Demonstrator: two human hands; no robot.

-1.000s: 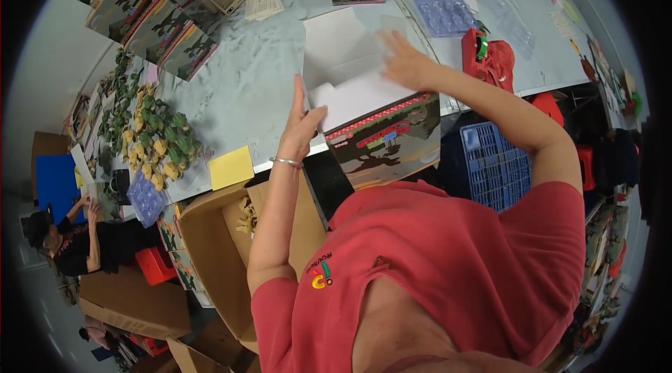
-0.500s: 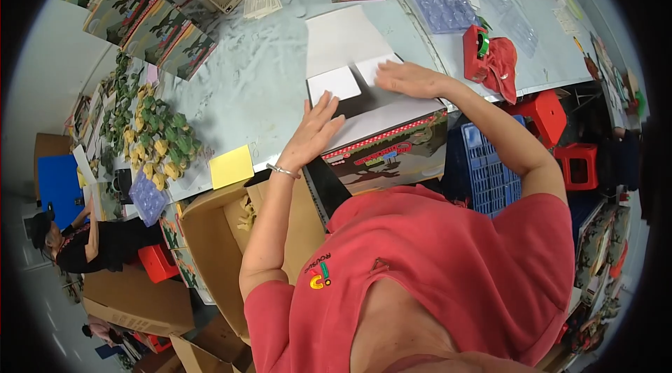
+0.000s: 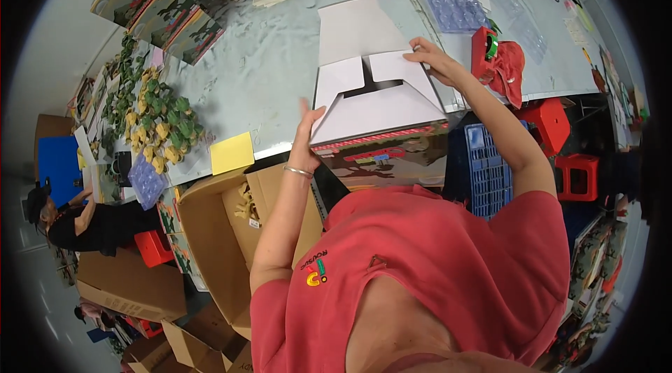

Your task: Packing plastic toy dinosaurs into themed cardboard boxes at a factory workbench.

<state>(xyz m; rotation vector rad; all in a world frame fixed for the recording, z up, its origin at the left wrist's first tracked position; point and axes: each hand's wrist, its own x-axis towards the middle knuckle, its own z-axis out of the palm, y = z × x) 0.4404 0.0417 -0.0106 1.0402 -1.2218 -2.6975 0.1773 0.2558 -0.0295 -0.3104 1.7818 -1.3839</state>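
A printed cardboard box [image 3: 381, 156] stands before me at the table's near edge. Its white inner flaps [image 3: 378, 103] are folded inward with a dark gap between them, while a long white lid flap [image 3: 357, 26] extends away over the table. My left hand [image 3: 308, 136] is against the box's left side, thumb at the edge, with other fingers stretched out and slightly blurred. At the far right corner, my right hand [image 3: 435, 64] has its fingers bent over the edge of a side flap.
Right of the box are a red tape dispenser [image 3: 481, 54], red cloth [image 3: 509, 72] and clear plastic trays [image 3: 455, 10]. Yellow-green plastic figures [image 3: 157, 117] and a yellow card [image 3: 232, 154] lie left. An open carton [image 3: 217, 233] and blue crate [image 3: 488, 170] stand below; another person [image 3: 84, 226] works far left.
The near flap has folded inward over the opening beside the two white flaps. My left hand has drawn back to the box's left side; my right hand has moved to its far right corner.
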